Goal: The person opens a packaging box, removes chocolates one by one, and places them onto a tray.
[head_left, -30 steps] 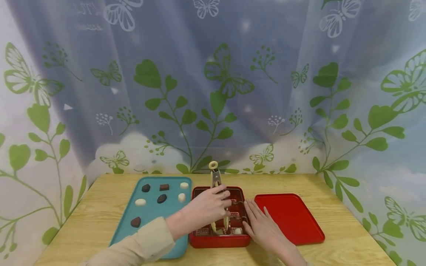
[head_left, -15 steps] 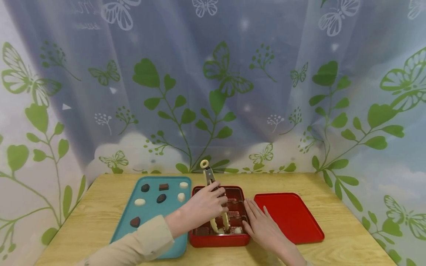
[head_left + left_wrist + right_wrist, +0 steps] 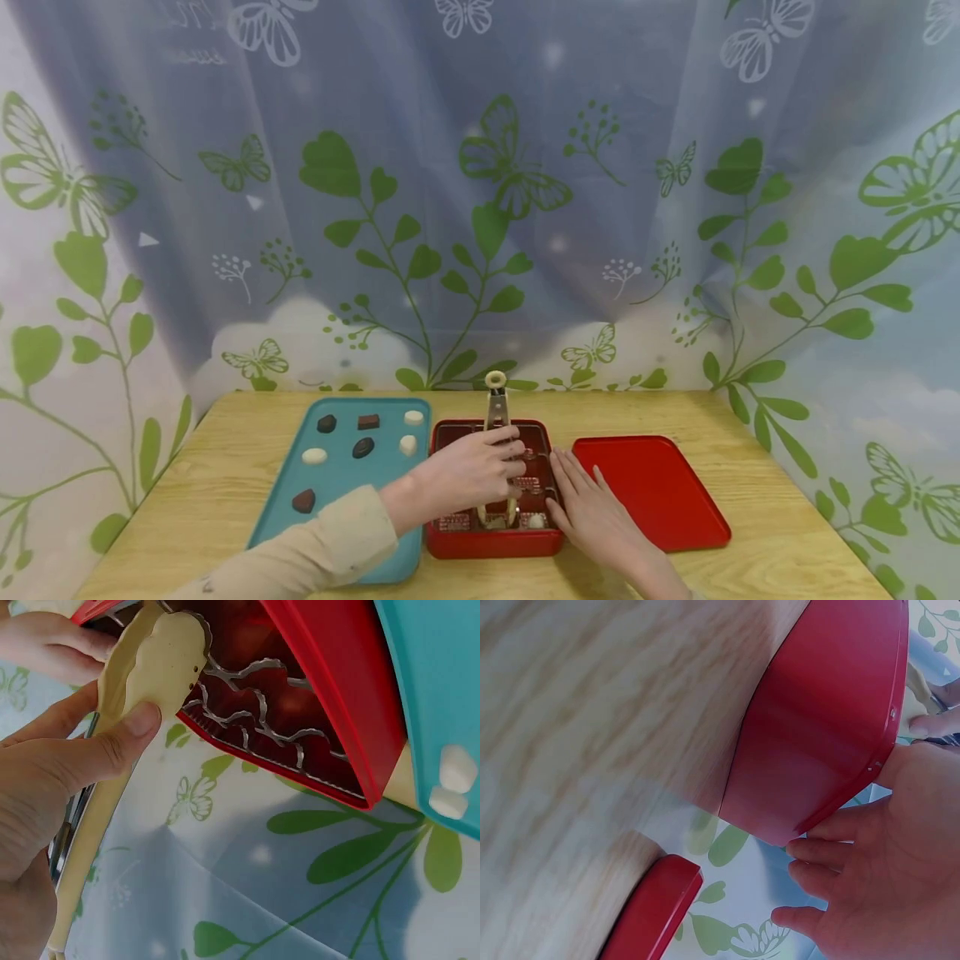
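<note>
My left hand (image 3: 472, 475) grips cream-coloured tongs (image 3: 169, 664), thumb on one arm, above the front of the red box (image 3: 495, 546). The tongs' handle end points up and away; their tips reach down inside the box, slightly apart. Something pale lies between the tips, too small to make out. One white chocolate (image 3: 536, 521) sits in the box's front right compartment. My right hand (image 3: 600, 521) rests with extended fingers along the box's right rim, holding nothing. In the right wrist view its fingers touch the red wall.
To the left lies a teal tray (image 3: 337, 537) bearing several dark and white chocolates, among them a dark oval one (image 3: 363, 447). The flat red lid (image 3: 656, 492) lies right of the box. A patterned curtain (image 3: 585, 208) hangs behind the wooden table (image 3: 180, 517).
The tongs' handle end tipped left half a second ago and has since swung back right, now standing nearly upright. My left hand has shifted slightly right. The right hand has stayed in place.
</note>
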`<state>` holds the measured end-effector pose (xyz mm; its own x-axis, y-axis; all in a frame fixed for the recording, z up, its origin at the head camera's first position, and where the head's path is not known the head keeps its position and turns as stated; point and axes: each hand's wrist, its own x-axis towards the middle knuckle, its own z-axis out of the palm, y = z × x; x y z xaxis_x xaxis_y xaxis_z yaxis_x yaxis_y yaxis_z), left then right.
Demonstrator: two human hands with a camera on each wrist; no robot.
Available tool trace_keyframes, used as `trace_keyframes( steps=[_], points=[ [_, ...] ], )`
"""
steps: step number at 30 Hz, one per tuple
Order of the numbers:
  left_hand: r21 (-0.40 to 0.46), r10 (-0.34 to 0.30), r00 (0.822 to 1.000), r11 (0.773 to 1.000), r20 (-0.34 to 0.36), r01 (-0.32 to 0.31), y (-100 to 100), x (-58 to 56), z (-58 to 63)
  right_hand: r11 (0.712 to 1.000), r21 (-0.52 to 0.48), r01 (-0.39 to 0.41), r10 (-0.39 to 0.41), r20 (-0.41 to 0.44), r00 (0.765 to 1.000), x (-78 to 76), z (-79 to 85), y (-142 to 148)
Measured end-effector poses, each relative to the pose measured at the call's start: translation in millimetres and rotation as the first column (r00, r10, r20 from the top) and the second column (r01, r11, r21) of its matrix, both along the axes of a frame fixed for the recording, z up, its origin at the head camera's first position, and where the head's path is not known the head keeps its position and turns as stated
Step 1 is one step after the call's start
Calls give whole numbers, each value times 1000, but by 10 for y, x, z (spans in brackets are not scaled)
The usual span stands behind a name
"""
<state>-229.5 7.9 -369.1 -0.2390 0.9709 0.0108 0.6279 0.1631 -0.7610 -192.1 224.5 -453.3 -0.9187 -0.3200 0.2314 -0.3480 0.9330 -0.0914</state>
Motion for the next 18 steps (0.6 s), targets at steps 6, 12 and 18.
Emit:
trace_keyframes(
  steps=[6,12,18],
  points=[
    [36,70,997,997,10,-70,-134,-17,114,1000,-3,3,-3,24,1000,6,6,-14],
    [193,69,995,978,77,-83,-315,-34,214,1000,-3,6,-6,23,1000,13,22,-12],
    [283,68,989,953,134,-104,-501,-22,201,1000,5,12,-12,28,1000,4,9,-6]
  ],
)
